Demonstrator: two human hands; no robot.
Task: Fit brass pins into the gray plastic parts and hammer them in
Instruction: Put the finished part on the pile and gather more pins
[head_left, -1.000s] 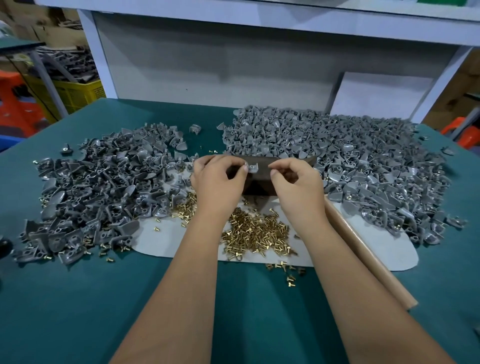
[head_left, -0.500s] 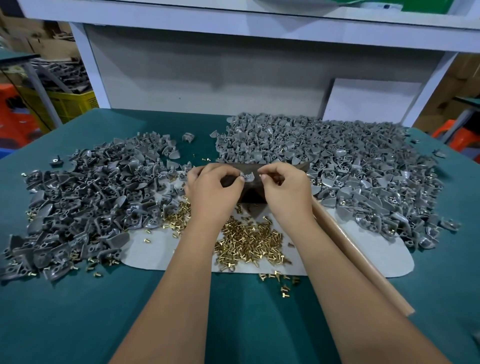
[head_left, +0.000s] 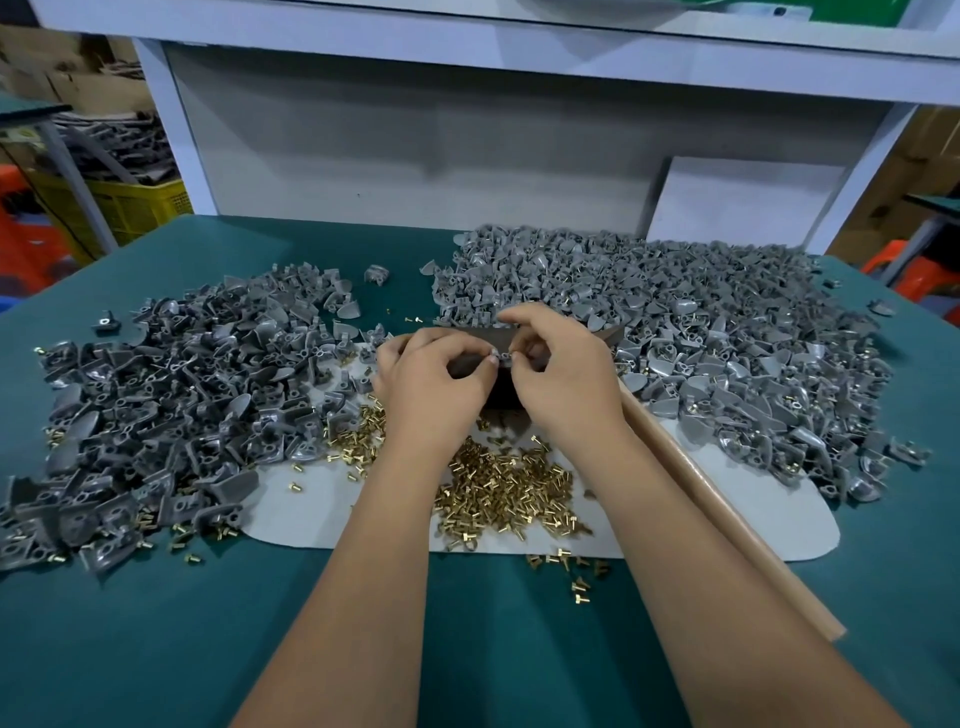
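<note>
head view: small gray plastic part (head_left: 500, 355)

1. There is only one view, from a wide-angle camera worn on the person's head.
2. It looks forward and down, over both forearms, onto the dark green flat tabletop (head_left: 156, 649).
3. It is near: the two hands meet at the centre of the frame.
4. The upper part reaches the white shelf frame (head_left: 467, 36) behind the table.
</note>
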